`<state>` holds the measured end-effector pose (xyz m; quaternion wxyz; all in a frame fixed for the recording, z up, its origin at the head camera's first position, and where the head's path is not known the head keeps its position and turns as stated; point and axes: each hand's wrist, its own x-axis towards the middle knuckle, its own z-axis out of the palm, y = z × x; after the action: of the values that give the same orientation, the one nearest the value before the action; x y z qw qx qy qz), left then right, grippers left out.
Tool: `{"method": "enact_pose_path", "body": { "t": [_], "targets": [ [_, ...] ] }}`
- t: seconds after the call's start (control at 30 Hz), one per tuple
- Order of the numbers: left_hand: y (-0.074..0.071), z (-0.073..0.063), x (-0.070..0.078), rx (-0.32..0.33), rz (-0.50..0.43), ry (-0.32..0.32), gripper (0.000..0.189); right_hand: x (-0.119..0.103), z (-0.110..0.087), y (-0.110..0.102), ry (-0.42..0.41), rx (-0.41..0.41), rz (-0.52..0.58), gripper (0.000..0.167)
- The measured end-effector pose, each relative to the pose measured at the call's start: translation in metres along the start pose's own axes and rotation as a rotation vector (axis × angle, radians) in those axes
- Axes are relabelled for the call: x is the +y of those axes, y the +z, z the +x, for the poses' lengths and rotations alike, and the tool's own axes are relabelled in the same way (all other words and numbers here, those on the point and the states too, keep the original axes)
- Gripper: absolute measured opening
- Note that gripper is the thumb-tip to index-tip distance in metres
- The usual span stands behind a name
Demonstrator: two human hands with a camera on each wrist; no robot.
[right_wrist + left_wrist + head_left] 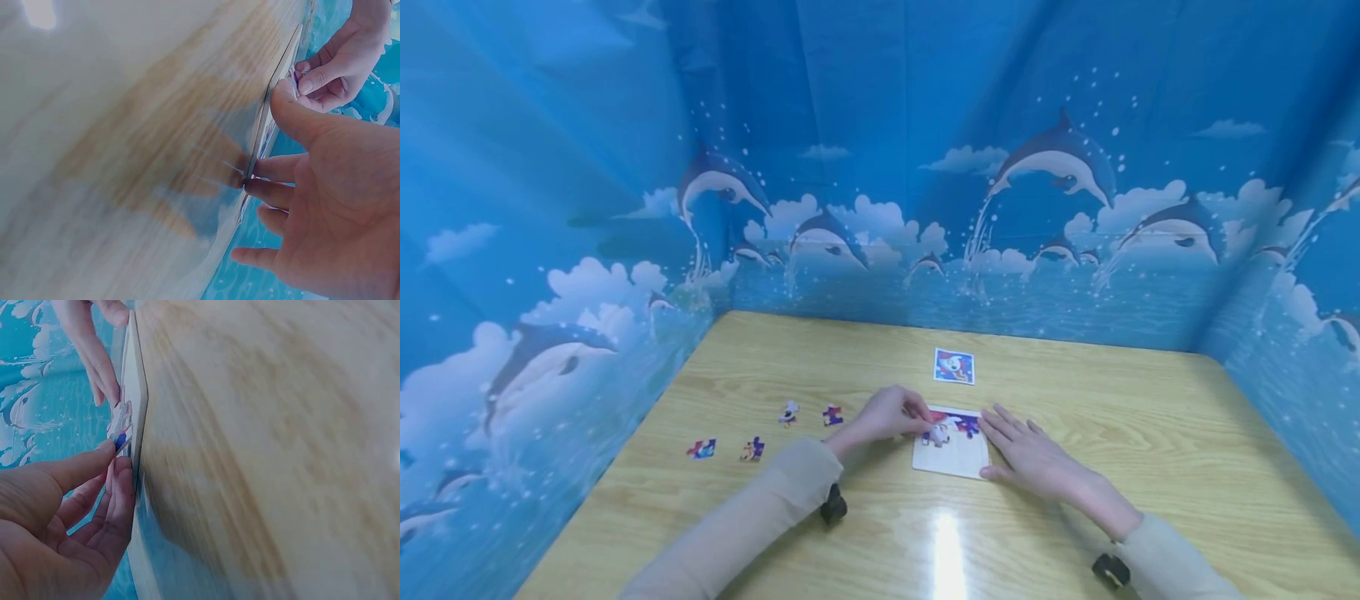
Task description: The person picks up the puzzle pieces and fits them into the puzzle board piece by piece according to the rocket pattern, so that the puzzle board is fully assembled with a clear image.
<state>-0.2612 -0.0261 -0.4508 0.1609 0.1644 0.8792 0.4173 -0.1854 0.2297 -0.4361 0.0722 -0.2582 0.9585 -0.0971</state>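
A square jigsaw board (951,462) lies on the table, with purple and red puzzle pieces (967,425) along its far side. Over the board's left part, my left hand (889,414) pinches a puzzle piece (936,437) between thumb and fingers. The left wrist view shows a bit of blue on that piece (122,442), close to the board's surface. My right hand (1039,460) has its fingers spread out straight along the board's right edge. In the right wrist view its fingertips (255,186) touch that edge.
Several loose puzzle pieces lie to the left, among them a white one (788,413), a purple one (832,415) and a red-blue one (702,449). Beyond the board is a small picture card (954,367). A blue dolphin curtain (880,167) hangs round the wooden table (820,342).
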Motion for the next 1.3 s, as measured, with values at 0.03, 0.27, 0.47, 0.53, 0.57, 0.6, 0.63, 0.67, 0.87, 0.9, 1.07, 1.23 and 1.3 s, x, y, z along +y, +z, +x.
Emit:
{"method": "enact_pose_path", "body": {
  "t": [0.03,0.27,0.47,0.53,0.57,0.6,0.63,0.67,0.87,0.9,1.07,1.23,1.3],
  "targets": [
    [0.0004,-0.0002,0.0011,0.004,0.004,-0.01,0.008,0.0,0.0001,0.0,0.0,0.0,0.001,0.079],
    [0.0006,0.0001,0.0052,0.019,0.074,-0.028,0.008,0.0007,0.0008,0.0005,0.004,-0.005,0.001,0.078],
    [-0.0005,0.0015,0.0077,0.011,0.107,-0.032,0.01,0.0016,0.0004,0.0011,0.002,0.002,0.002,0.078],
    [-0.0002,0.0023,0.0078,0.007,0.113,-0.028,0.011,0.0021,0.0002,0.0013,0.002,0.003,0.004,0.077],
    [0.0,0.0027,0.0078,0.004,0.115,-0.023,0.012,0.0022,0.0002,0.0013,0.002,0.004,0.004,0.077],
    [0.0003,0.0031,0.0077,-0.003,0.115,-0.019,0.012,0.0023,0.0002,0.0014,0.001,0.003,0.003,0.077],
    [0.0006,0.0036,0.0076,-0.008,0.115,-0.012,0.013,0.0024,0.0002,0.0014,0.002,0.003,0.003,0.077],
    [0.0009,0.004,0.0076,-0.015,0.113,-0.004,0.013,0.0025,0.0002,0.0015,0.003,0.003,0.002,0.077],
    [0.0035,0.0072,0.0081,-0.032,0.138,0.029,0.016,0.0031,0.0008,0.0025,0.004,0.0,-0.005,0.077],
    [0.0037,0.0076,0.0083,-0.031,0.145,0.028,0.016,0.0031,0.0009,0.0026,0.005,-0.001,-0.005,0.077],
    [0.0028,0.0082,0.0092,-0.029,0.151,0.022,0.017,0.0031,0.0012,0.0022,0.011,-0.003,-0.003,0.077],
    [0.0014,0.0087,0.0098,-0.032,0.159,0.019,0.014,0.0028,0.0012,0.0023,0.009,0.001,-0.005,0.078],
    [0.0014,0.009,0.0103,-0.034,0.169,0.019,0.013,0.0027,0.0011,0.0021,0.01,0.002,-0.005,0.077]
  ]
}}
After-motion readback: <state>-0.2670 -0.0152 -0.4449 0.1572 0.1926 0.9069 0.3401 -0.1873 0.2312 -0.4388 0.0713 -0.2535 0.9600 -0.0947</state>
